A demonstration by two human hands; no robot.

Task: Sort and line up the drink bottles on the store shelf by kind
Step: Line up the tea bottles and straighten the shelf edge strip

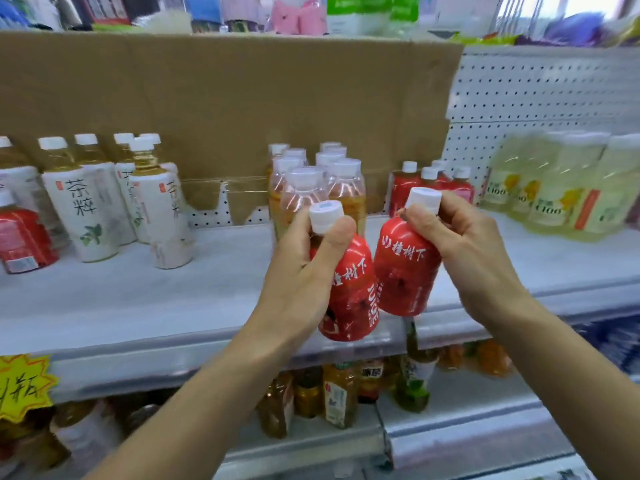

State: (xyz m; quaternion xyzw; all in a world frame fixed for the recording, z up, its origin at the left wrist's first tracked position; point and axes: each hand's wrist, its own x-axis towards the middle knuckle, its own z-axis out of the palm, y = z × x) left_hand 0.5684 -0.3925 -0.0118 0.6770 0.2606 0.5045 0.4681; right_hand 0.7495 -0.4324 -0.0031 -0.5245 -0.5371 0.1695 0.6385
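Note:
Each of my hands holds a red juice bottle with a white cap, both lifted above the front of the shelf. My left hand grips the neck of the left red bottle, which tilts right. My right hand pinches the neck of the right red bottle just under its cap. The two bottles nearly touch. Behind them stands a group of orange drink bottles. More red juice bottles stand at the back right. White-labelled tea bottles stand at the left.
A lone red bottle stands at the far left among the teas. Pale yellow bottles fill the right end. Cardboard backs the shelf. A lower shelf holds mixed bottles. A yellow price tag hangs at the lower left.

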